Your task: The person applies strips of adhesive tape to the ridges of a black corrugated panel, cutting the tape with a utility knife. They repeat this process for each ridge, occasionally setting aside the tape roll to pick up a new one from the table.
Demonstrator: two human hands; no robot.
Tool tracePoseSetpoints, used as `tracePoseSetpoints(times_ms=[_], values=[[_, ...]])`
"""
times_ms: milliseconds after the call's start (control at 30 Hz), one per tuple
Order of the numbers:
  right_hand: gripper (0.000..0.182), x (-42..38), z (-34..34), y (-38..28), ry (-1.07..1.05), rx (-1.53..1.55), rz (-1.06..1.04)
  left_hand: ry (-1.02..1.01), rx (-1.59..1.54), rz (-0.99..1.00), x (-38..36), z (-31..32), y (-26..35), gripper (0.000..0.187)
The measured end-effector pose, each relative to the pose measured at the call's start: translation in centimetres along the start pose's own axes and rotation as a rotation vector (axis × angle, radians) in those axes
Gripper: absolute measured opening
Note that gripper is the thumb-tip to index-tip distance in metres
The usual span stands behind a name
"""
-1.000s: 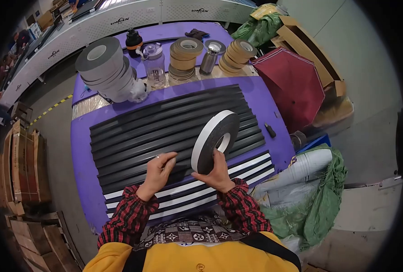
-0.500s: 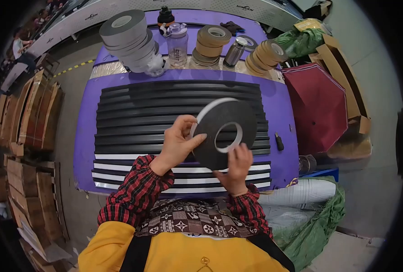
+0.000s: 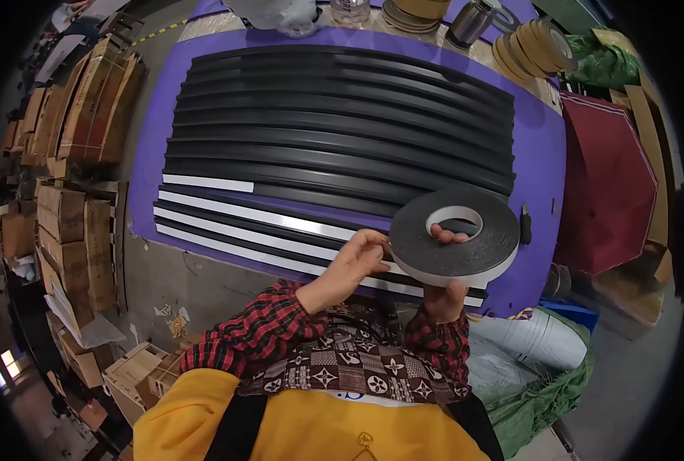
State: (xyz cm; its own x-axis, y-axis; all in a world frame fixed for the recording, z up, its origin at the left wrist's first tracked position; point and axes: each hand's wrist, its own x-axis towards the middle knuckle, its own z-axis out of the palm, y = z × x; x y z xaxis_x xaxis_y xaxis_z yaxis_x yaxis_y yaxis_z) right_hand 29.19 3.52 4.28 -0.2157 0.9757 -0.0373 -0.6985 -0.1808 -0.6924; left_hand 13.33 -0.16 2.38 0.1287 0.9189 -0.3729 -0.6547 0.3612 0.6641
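Observation:
A big roll of tape (image 3: pixel 465 257), dark on its flat side with a white outer edge, is tilted over the right front of the table. My right hand (image 3: pixel 443 301) holds it from below, with fingers coming up through the centre hole. At its left edge my left hand (image 3: pixel 350 265) is closed, fingertips pinched against the rim; whether a loose tape end is between them is hidden. Below lie long black strips (image 3: pixel 327 138) side by side. Several front ones carry white tape (image 3: pixel 280 221), and another has a short white piece (image 3: pixel 207 183) at its left end.
Along the back of the purple table (image 3: pixel 154 146) stand tan tape rolls (image 3: pixel 534 50) and a steel flask (image 3: pixel 471 21). A small dark-handled tool (image 3: pixel 526 224) lies at the right. Beside the table are a maroon umbrella (image 3: pixel 607 184), wrapped rolls (image 3: pixel 538 338) and wooden crates (image 3: pixel 88 107).
The tape roll has moved right and tipped from upright to nearly flat. My right hand is now beneath it, and my left hand has slid to its edge. The view has shifted down and turned.

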Motion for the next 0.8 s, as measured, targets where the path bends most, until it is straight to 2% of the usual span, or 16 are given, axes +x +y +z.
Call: tracePoseSetpoints(times_ms=[67, 133, 200, 267, 300, 333, 400, 433, 500, 533, 600, 633, 700, 733, 800], values=[[0.071, 1.0, 0.3, 0.7, -0.005, -0.031, -0.028, 0.021, 0.217, 0.013, -0.6, -1.1, 0.9, 0.018], [0.070, 1.1, 0.5, 0.6, -0.025, -0.044, -0.054, 0.015, 0.112, 0.004, -0.7, -1.8, 0.9, 0.016], [0.071, 1.0, 1.4, 0.1, 0.173, -0.152, -0.138, 0.077, 0.257, 0.075, -1.5, -2.2, 2.0, 0.012], [0.066, 0.8, -0.3, -2.2, 0.244, 0.050, -0.240, 0.154, 0.333, 0.107, -2.2, -3.9, 3.7, 0.015], [0.061, 0.7, -1.8, -4.4, 0.192, 0.189, -0.232, 0.319, 0.328, 0.058, -2.5, -5.0, 5.5, 0.019], [0.057, 0.5, -4.0, -6.5, 0.140, 0.327, -0.228, 0.375, 0.429, 0.169, -2.7, -8.6, 6.0, 0.022], [0.047, -0.5, -8.5, -9.1, 0.298, 0.138, -0.388, 0.517, 0.570, 0.155, -3.5, -15.1, 8.1, 0.010], [0.047, -0.2, -9.9, -9.0, 0.302, 0.147, -0.385, 0.593, 0.630, 0.138, -3.7, -17.1, 9.3, 0.007], [0.045, -0.1, -12.2, -8.1, 0.598, -0.549, -0.497, 0.717, 0.773, 0.031, -2.8, -18.7, 10.9, 0.007], [0.046, 0.5, -12.7, -7.5, 0.624, -0.714, -0.504, 0.702, 0.844, 0.074, -2.0, -19.4, 10.8, 0.006], [0.050, 1.6, -14.8, -7.0, 0.648, -0.920, -0.473, 0.652, 0.935, 0.109, -0.4, -20.0, 10.8, 0.007], [0.058, 2.2, -15.8, -6.7, 0.671, -0.954, -0.438, 0.653, 0.935, 0.105, 0.1, -20.3, 10.7, 0.007], [0.064, 3.0, -16.6, -6.4, 0.686, -1.166, -0.337, 0.755, 0.967, 0.032, 1.0, -20.7, 10.4, 0.007], [0.070, 3.6, -15.0, -6.2, 0.725, -1.199, -0.266, 0.753, 0.967, 0.027, 1.2, -20.8, 10.3, 0.007], [0.071, 4.3, -15.2, -5.2, 0.714, -1.234, -0.296, 0.847, 1.044, 0.015, 1.5, -21.0, 10.2, 0.008]])
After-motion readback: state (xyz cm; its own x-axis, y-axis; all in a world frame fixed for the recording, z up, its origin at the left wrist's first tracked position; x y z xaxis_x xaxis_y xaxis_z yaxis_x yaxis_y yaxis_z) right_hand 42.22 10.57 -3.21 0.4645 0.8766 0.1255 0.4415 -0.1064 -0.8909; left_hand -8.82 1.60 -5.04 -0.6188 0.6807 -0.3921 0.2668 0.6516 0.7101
